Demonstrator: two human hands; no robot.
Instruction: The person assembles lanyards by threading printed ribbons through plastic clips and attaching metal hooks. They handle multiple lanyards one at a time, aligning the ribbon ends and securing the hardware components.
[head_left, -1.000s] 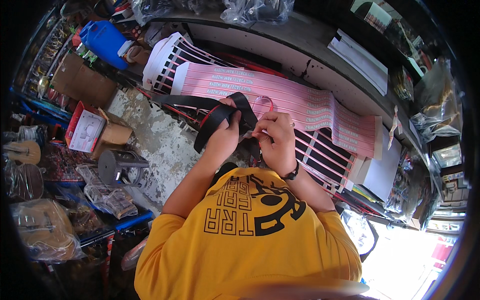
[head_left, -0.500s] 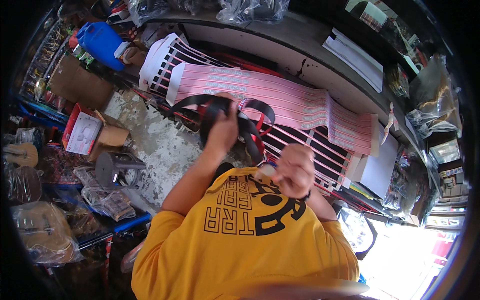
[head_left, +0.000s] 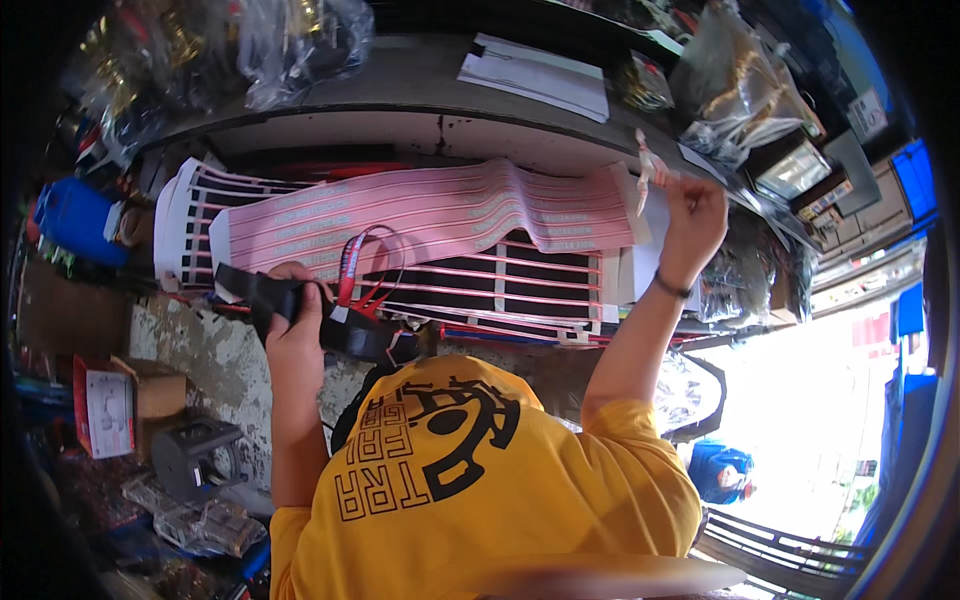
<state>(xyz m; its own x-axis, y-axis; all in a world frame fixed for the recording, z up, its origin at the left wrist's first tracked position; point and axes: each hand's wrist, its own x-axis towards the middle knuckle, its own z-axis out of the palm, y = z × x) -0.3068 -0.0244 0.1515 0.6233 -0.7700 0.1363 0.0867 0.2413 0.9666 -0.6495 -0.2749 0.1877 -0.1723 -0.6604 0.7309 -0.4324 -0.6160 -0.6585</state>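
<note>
Black strap clasped in the left hand;
flat band partly hidden by fingers, near pink-striped sheets; whether the twisted strip is pinched by the right hand cannot be told.

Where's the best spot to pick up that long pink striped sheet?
Probably the pale margin at the left end of the pink sheet, pinched from the left, toward its upper corner. It's thin and spread over a darker striped sheet, so an edge suits fingertips. The lower corner sits by the black strap in the left hand.
</note>
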